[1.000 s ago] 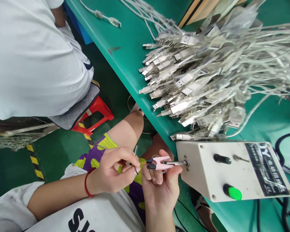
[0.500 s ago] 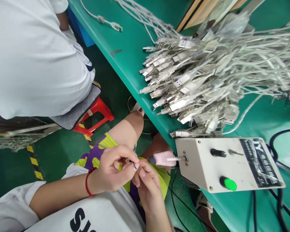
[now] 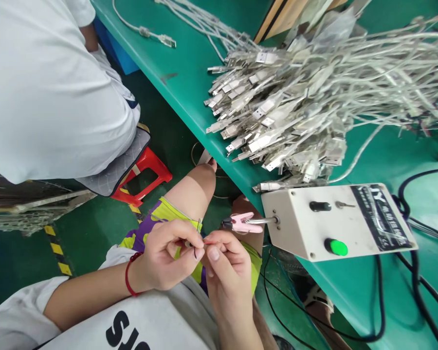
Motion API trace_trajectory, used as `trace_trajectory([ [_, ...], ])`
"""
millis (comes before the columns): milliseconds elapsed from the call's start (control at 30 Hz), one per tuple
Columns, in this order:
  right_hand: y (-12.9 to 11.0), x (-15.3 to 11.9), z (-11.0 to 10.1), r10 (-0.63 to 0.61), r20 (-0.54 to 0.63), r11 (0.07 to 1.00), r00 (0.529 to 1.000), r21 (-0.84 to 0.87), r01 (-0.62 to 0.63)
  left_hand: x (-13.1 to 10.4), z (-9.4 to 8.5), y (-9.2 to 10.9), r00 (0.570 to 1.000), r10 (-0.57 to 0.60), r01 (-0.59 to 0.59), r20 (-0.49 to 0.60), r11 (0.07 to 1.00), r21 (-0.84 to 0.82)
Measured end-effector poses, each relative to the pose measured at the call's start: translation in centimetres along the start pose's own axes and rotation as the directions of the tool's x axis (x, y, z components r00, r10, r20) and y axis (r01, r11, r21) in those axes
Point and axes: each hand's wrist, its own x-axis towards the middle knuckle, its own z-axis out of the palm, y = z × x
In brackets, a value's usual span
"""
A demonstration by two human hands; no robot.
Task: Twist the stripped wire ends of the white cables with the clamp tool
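My left hand (image 3: 177,250), with a red bracelet at the wrist, pinches thin coloured wires between thumb and forefinger. A short dark end and a few pale strands stick out by its fingertips. From there a red wire (image 3: 209,242) runs across to my right hand (image 3: 228,260), whose thumb and forefinger are closed on it. Just above my right hand is a pink clip (image 3: 242,222) with dark jaws, apart from my fingers. It sits on the metal shaft of a white control box (image 3: 295,226) that has a green button. The rest of the wires is hidden by my hands.
A large heap of USB cables (image 3: 277,112) covers much of the green table (image 3: 190,107), whose edge runs diagonally past my knees. Black cords (image 3: 379,301) trail from the box. At left a person in white (image 3: 51,97) sits on a red stool (image 3: 146,175).
The pink clip was blurred and is now sharp, jaws distinct. The red wire reached towards the clip's tip before; now it spans between my fingers. My right hand has shifted slightly up and right.
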Motion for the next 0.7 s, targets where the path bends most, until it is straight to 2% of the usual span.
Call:
trace_trajectory([
  [167, -0.4, 0.5, -0.1, 0.01, -0.031, 1.0, 0.999, 0.01, -0.009, -0.3, 0.1, -0.6, 1.0, -0.012, 0.013, 0.025, 0.998, -0.06],
  [333, -2.3, 1.1, -0.6, -0.01, -0.146, 0.997, 0.989, 0.071, 0.021, 0.2, 0.3, -1.4, 0.995, -0.102, 0.104, 0.019, 0.984, -0.146],
  [433, -3.2, 1.3, -0.8, -0.003, -0.116, 0.991, 0.993, 0.129, 0.018, 0.6, 0.4, -1.8, 0.991, -0.132, 0.133, 0.018, 0.973, -0.187],
  [567, -2.8, 1.8, -1.3, -0.04, -0.064, 0.985, 0.997, 0.167, 0.05, 1.1, 0.6, -2.0, 0.993, -0.12, 0.118, 0.003, 0.975, -0.189],
  [700, -2.0, 2.6, -1.2, -0.081, -0.139, 0.984, 0.987, 0.144, 0.101, 1.4, 0.7, -2.1, 0.991, -0.132, 0.13, -0.001, 0.973, -0.19],
])
